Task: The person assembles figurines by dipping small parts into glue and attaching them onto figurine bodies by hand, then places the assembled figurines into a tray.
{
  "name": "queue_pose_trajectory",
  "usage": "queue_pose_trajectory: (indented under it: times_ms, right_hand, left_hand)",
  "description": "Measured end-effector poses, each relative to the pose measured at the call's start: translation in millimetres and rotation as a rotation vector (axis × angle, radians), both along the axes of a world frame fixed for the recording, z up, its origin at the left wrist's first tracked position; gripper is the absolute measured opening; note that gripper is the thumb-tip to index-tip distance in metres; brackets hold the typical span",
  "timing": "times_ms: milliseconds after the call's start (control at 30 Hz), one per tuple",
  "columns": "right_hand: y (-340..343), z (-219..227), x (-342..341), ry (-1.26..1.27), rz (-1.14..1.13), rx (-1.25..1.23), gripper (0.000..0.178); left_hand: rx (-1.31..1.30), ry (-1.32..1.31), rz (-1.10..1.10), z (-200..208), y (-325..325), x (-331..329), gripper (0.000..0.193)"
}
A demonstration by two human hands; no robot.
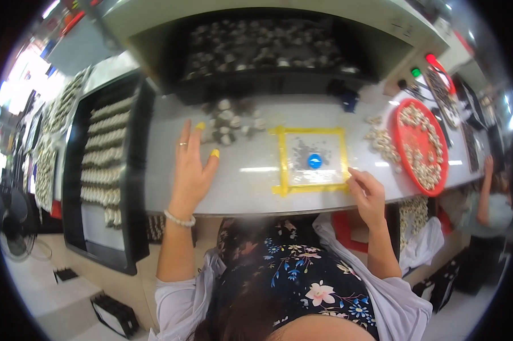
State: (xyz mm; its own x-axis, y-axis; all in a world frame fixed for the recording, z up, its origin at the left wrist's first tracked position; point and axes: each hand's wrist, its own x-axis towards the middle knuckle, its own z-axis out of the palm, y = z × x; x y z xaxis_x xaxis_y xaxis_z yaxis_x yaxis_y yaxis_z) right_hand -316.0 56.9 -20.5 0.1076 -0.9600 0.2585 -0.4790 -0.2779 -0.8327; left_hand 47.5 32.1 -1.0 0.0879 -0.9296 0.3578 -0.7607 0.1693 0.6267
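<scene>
My left hand (193, 167) is over the white worktop (245, 193), fingers apart, with yellow covers on the thumb and one finger. It appears to hold nothing and is nearest a blurred pile of small dark and white parts (228, 122). My right hand (369, 193) is curled, thumb and forefinger together at the right edge of a yellow tape square (313, 188). Whatever those fingertips hold, if anything, is too small to make out. Inside the square lie tiny grey pieces (302, 149) and a round blue object (314, 161).
A black tray (134, 170) with rows of pale parts stands at the left. Behind the worktop is a black bin (182, 88) full of similar parts. On the right are a red round tray (407, 170) of cream-coloured pieces and a loose heap (381, 142). Another person (487, 210) works farther right.
</scene>
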Motion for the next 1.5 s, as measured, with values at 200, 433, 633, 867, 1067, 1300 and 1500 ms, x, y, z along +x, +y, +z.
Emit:
queue_pose_trajectory:
  times_ms: [200, 433, 633, 867, 1067, 1300, 1500]
  right_hand:
    - [-1, 22, -38, 0.214, -0.212, -0.117, 0.024]
    - [-35, 45, -122, 0.539, -0.519, -0.234, 0.026]
    - [-61, 55, -169, 0.571, -0.543, 0.061, 0.022]
    - [-59, 66, -112, 0.482, -0.267, 0.053, 0.023]
    - [-25, 48, -97, 0.864, -0.317, 0.1, 0.017]
    - [-24, 9, -78, 0.75, -0.39, -0.21, 0.02]
    - [-33, 12, -52, 0.543, -0.227, -0.165, 0.022]
  left_hand:
    - [0.041, -0.462, -0.062, -6, -56, -25, 0.05]
    - [0.026, -0.511, -0.158, -7, -51, -26, 0.04]
    - [0.023, -0.449, -0.194, -1, -16, -23, 0.036]
    - [-0.177, -0.279, -0.171, 4, 10, -36, 0.031]
    - [-0.175, -0.157, -0.077, -7, 32, -28, 0.039]
    - [-0.133, -0.41, 0.183, -24, 28, -21, 0.044]
    - [0.032, -0.246, 0.09, -26, 33, -16, 0.047]
